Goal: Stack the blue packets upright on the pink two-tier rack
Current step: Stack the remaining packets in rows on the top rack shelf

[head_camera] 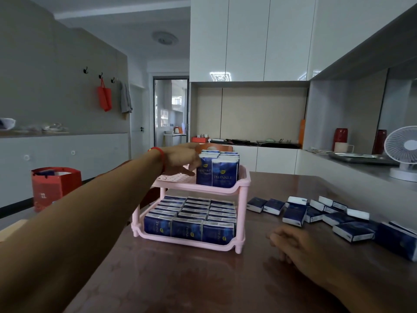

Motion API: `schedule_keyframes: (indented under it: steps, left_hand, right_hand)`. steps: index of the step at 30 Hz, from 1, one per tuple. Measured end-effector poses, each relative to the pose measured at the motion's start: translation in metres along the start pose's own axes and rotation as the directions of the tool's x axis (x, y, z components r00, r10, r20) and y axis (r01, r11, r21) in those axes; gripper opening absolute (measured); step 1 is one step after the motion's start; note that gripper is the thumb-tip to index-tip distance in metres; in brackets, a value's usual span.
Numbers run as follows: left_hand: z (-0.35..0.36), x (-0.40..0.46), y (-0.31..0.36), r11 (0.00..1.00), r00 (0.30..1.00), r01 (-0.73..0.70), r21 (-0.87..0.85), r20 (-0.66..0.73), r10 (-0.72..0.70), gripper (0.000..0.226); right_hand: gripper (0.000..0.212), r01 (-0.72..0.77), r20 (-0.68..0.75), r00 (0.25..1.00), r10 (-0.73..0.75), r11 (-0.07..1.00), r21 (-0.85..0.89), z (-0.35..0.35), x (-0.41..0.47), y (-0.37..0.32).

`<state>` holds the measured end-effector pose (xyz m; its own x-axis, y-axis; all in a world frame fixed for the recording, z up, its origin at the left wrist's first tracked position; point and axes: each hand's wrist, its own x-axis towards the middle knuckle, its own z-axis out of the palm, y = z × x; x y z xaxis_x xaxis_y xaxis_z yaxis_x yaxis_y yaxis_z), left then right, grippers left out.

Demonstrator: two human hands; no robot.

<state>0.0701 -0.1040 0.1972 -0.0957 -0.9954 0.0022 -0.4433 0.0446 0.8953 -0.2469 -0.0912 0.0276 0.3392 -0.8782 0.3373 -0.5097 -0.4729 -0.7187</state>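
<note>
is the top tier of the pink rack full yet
Not full. The top tier holds upright blue packets only on its right side; its left side shows bare pink mesh, where the left hand touches the packets.

Two bare forearms, one red wrist band

Both arms are uncovered from the frame edge to the fingers, with no sleeve, glove, watch or ring showing. The left hand (180, 160) has a thin red bracelet (158, 154) around its wrist, a smooth plain loop that looks like cord or soft plastic; no clasp or bead can be made out. The right hand (291, 243) wears nothing, and its wrist is bare.
</note>
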Motion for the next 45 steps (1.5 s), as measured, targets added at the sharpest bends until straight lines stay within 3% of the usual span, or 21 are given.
schedule_keyframes:
  steps: [2, 5, 7, 11, 18, 22, 24, 26, 29, 32, 37, 42, 45]
  left_hand:
    - [0.004, 0.0, 0.0, 0.998, 1.0, -0.009, -0.069, -0.02, 0.007, 0.037]
    - [0.012, -0.002, -0.001, 0.996, 1.0, -0.016, -0.086, -0.014, 0.015, 0.072]
    - [0.014, -0.003, -0.002, 0.997, 0.999, -0.015, -0.071, -0.032, 0.013, 0.08]
    - [0.014, -0.001, -0.005, 0.995, 0.999, -0.013, -0.1, -0.049, 0.008, 0.04]
    - [0.02, -0.01, -0.003, 0.995, 0.999, -0.01, -0.101, -0.044, 0.006, 0.039]
    - [0.021, -0.017, 0.0, 0.991, 0.981, -0.106, -0.086, -0.172, 0.09, 0.037]
    - [0.02, -0.019, -0.001, 0.977, 0.929, -0.213, -0.029, -0.314, 0.193, 0.043]
    - [0.023, -0.024, -0.004, 0.947, 0.828, -0.309, 0.085, -0.467, 0.311, 0.049]
    - [0.041, -0.039, -0.013, 0.853, 0.679, -0.416, 0.315, -0.516, 0.522, 0.03]
    - [0.062, -0.047, -0.022, 0.822, 0.692, -0.438, 0.363, -0.448, 0.566, 0.025]
    - [0.076, -0.044, -0.023, 0.828, 0.652, -0.389, 0.405, -0.514, 0.557, 0.02]
    - [0.071, -0.043, -0.029, 0.848, 0.71, -0.376, 0.373, -0.472, 0.523, 0.032]
    - [0.072, -0.045, -0.033, 0.848, 0.717, -0.352, 0.397, -0.469, 0.516, 0.041]
  right_hand:
    - [0.014, 0.002, -0.001, 1.0, -0.002, 1.0, -0.002, 0.0, -0.001, -0.001]
    - [0.014, 0.005, 0.012, 1.0, -0.005, 1.0, 0.013, 0.0, -0.001, -0.002]
    - [0.015, 0.004, 0.014, 1.0, -0.004, 1.0, 0.014, 0.001, 0.0, 0.001]
    - [0.017, 0.013, 0.025, 1.0, -0.012, 1.0, -0.004, 0.0, 0.001, 0.002]
    - [0.019, 0.005, 0.028, 1.0, -0.005, 1.0, -0.016, -0.001, 0.001, 0.004]
    - [0.022, -0.02, -0.009, 1.0, 0.02, 0.999, -0.029, -0.006, 0.0, 0.004]
    - [0.025, -0.02, -0.034, 0.999, 0.02, 1.0, -0.008, -0.01, 0.002, 0.008]
    - [0.027, -0.028, -0.053, 0.998, 0.027, 1.0, -0.003, -0.012, 0.002, 0.012]
    - [0.024, -0.037, -0.063, 0.997, 0.037, 0.999, 0.002, -0.013, 0.001, 0.015]
    - [0.02, -0.026, -0.069, 0.997, 0.028, 0.999, 0.029, -0.012, 0.0, 0.013]
    - [0.021, -0.038, -0.073, 0.996, 0.043, 0.996, 0.079, -0.013, -0.003, 0.009]
    - [0.019, -0.042, -0.093, 0.994, 0.053, 0.993, 0.112, -0.014, -0.004, 0.011]
    - [0.018, -0.048, -0.158, 0.986, 0.052, 0.998, 0.027, -0.022, -0.004, 0.016]
